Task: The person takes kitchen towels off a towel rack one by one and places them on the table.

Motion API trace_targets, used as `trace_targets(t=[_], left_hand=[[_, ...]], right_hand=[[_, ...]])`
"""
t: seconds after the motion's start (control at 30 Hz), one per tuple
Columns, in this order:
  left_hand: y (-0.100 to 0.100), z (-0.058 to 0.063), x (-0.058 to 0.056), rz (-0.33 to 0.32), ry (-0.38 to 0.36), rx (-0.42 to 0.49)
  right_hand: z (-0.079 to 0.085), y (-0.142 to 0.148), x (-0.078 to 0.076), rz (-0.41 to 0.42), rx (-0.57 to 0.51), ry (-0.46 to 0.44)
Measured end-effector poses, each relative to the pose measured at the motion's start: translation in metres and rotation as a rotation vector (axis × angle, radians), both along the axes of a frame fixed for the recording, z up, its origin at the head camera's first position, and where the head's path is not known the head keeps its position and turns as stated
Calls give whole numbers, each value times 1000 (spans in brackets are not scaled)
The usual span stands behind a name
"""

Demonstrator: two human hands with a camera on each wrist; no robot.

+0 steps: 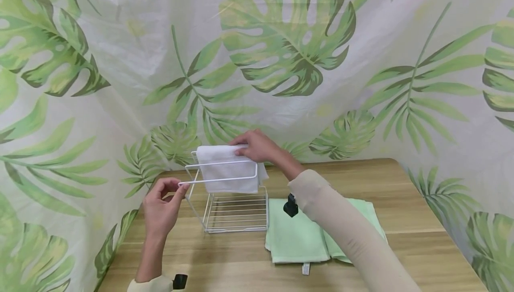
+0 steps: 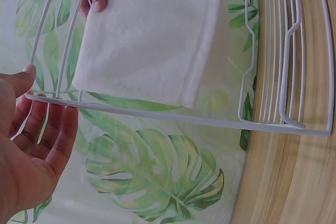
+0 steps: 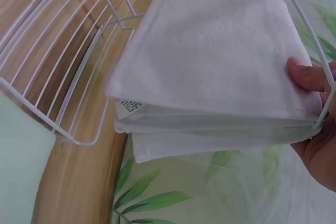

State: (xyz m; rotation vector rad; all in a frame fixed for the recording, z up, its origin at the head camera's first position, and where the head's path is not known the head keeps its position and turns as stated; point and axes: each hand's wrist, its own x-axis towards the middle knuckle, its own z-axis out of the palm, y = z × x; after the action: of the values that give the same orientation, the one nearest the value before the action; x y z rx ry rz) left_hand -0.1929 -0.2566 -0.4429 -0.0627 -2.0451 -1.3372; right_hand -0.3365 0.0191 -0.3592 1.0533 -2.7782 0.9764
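A white wire rack [image 1: 237, 229] stands on the table, with a slatted shelf low down and bars above. My left hand [image 1: 162, 205] pinches the rack's upper left corner between thumb and fingers; in the left wrist view the thumb [image 2: 23, 80] lies on the other side of the wire from the fingers. A folded white towel [image 1: 225, 174] hangs at the rack's upper bars. At its top right edge, my right hand [image 1: 259, 146] grips it, the thumb pressing its face in the right wrist view. The towel's layers and a printed label [image 3: 128, 108] show there.
Folded light green towels [image 1: 299, 238] lie on the wooden table [image 1: 417, 220] just right of the rack, a small tag [image 1: 306, 269] sticking out in front. Behind the table hangs a leaf-patterned curtain [image 1: 132, 60].
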Motion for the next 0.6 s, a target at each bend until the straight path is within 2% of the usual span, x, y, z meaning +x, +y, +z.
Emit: trace_targets(t=[0.37,0.6], left_hand=[[-1,-2,-1,13,-14,13],[-2,0,1,4,-9,17]], right_hand=[[4,3,6,-63,-12,77],[15,9,7,-71,-82,132]])
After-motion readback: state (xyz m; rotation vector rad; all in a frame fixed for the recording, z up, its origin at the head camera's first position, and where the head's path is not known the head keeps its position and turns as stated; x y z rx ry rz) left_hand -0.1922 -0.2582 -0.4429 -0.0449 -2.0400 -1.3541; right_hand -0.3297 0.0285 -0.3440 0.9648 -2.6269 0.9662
